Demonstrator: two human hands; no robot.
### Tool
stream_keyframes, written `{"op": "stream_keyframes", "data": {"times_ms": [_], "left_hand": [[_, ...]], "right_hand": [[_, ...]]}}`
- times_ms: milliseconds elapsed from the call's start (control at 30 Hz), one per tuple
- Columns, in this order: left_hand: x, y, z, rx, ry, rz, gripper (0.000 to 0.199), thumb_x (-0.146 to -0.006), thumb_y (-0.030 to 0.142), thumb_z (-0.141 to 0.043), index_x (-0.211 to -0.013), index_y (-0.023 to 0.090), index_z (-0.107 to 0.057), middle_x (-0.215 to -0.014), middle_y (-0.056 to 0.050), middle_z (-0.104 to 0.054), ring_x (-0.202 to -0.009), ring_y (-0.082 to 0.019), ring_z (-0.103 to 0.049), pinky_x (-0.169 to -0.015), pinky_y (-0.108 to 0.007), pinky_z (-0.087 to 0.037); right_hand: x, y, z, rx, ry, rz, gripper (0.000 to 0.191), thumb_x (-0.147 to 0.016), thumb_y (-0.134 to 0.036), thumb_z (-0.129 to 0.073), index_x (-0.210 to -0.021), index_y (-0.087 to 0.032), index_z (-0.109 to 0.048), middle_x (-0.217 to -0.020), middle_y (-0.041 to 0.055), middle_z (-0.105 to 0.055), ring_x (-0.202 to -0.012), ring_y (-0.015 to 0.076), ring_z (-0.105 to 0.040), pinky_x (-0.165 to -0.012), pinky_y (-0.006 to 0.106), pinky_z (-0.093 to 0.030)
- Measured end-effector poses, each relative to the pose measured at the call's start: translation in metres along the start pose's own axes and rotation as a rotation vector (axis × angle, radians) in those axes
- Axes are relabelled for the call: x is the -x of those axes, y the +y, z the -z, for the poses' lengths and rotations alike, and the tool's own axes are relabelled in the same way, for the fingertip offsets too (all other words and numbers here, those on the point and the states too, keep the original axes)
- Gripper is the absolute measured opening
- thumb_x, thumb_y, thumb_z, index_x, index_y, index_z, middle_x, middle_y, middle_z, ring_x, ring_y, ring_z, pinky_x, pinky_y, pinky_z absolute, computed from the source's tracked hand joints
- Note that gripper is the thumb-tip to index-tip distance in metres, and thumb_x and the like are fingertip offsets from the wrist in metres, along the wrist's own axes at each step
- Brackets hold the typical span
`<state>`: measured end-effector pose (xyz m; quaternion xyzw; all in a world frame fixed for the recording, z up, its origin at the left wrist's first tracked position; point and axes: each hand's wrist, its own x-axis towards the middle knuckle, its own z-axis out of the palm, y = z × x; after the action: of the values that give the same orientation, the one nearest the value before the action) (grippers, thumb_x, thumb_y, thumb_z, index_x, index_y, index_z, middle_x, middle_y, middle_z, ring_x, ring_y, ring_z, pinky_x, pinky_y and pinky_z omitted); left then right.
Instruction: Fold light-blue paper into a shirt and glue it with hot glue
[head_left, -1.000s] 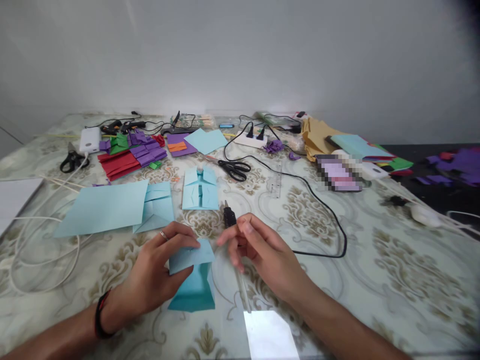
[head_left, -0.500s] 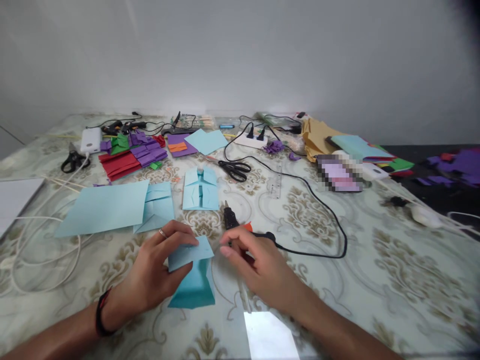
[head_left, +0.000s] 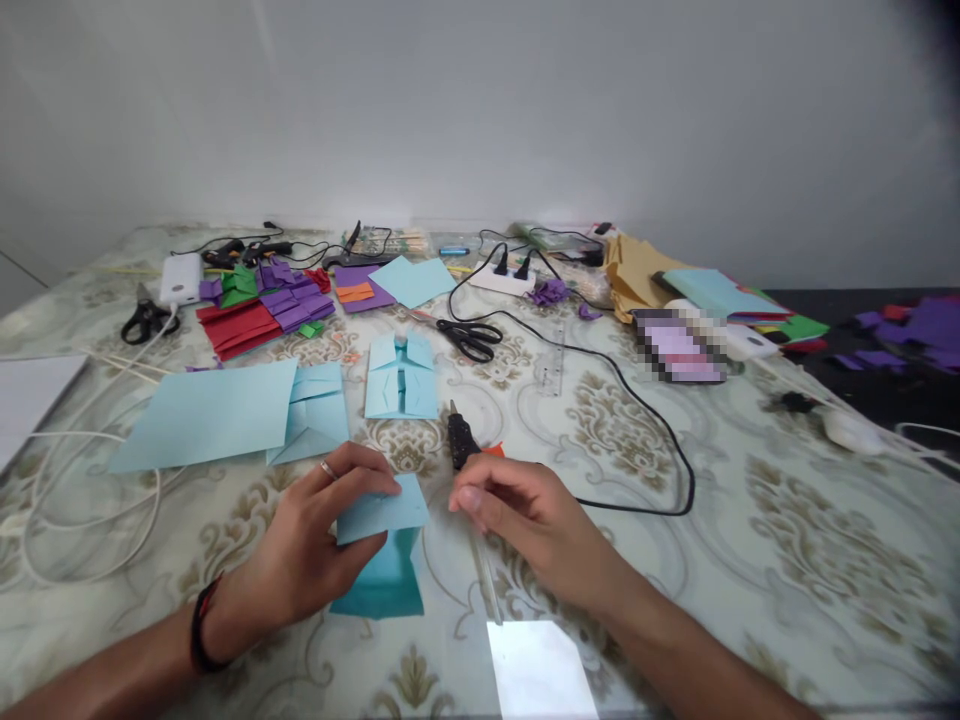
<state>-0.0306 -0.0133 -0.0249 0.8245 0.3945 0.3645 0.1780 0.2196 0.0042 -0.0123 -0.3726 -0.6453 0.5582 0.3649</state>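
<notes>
My left hand is closed on a folded light blue paper, thumb inside the fold and fingers on the upper flap. The lower part of the paper hangs open towards me. To the right, my right hand has thumb and fingertips pinched together; what they hold, if anything, is too small to tell. Just behind that hand lies a black glue gun, its nozzle pointing away and its rear hidden by the hand. A folded light blue paper piece lies beyond, in the middle of the table.
Light blue sheets lie to the left beside a white cable. Further back are black-handled scissors, a clear ruler, a power strip and folded coloured papers. The glue gun's black cord loops right.
My right hand has shifted slightly right, away from the paper, with its fingertips drawn together. The paper's lower part has swung slightly left in my left hand.
</notes>
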Motion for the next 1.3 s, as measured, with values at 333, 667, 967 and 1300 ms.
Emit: {"op": "stream_keyframes", "data": {"times_ms": [333,667,967,1300], "left_hand": [[0.0,0.001,0.001,0.002,-0.03,-0.015,0.034,-0.084,0.002,-0.056,-0.11,0.022,-0.063,-0.112,-0.005,-0.066,-0.1,-0.017,-0.069,-0.087,-0.029,-0.058],[0.0,0.001,0.001,0.005,-0.026,-0.019,0.035,-0.084,0.001,-0.056,-0.111,0.022,-0.062,-0.111,-0.004,-0.066,-0.1,-0.017,-0.069,-0.088,-0.029,-0.057],[0.001,-0.001,-0.001,-0.004,-0.005,-0.013,0.033,-0.085,0.002,-0.056,-0.11,0.022,-0.064,-0.112,-0.004,-0.066,-0.101,-0.016,-0.068,-0.089,-0.028,-0.056],[0.001,-0.002,-0.002,0.017,-0.007,0.001,0.033,-0.085,0.002,-0.056,-0.11,0.022,-0.064,-0.111,-0.004,-0.066,-0.101,-0.017,-0.068,-0.089,-0.03,-0.057]], "right_hand": [[-0.001,0.017,0.003,-0.328,-0.064,0.016,0.029,-0.105,-0.045,-0.06,-0.09,-0.022,-0.071,-0.099,0.0042,-0.072,-0.095,0.0172,-0.065,-0.085,0.032,-0.048],[0.001,0.001,-0.003,0.081,0.011,-0.036,0.028,-0.102,-0.042,-0.061,-0.087,-0.021,-0.069,-0.071,-0.0018,-0.061,-0.065,0.0125,-0.054,-0.058,0.024,-0.039],[0.0,0.004,-0.005,0.372,-0.062,0.073,0.012,-0.098,-0.03,-0.068,-0.091,-0.021,-0.073,-0.074,-0.0028,-0.053,-0.068,0.0124,-0.052,-0.063,0.025,-0.04],[0.0,0.006,0.003,-0.118,-0.094,0.041,0.017,-0.098,-0.037,-0.071,-0.09,-0.022,-0.075,-0.089,0.0012,-0.064,-0.084,0.0156,-0.06,-0.077,0.03,-0.044]]}}
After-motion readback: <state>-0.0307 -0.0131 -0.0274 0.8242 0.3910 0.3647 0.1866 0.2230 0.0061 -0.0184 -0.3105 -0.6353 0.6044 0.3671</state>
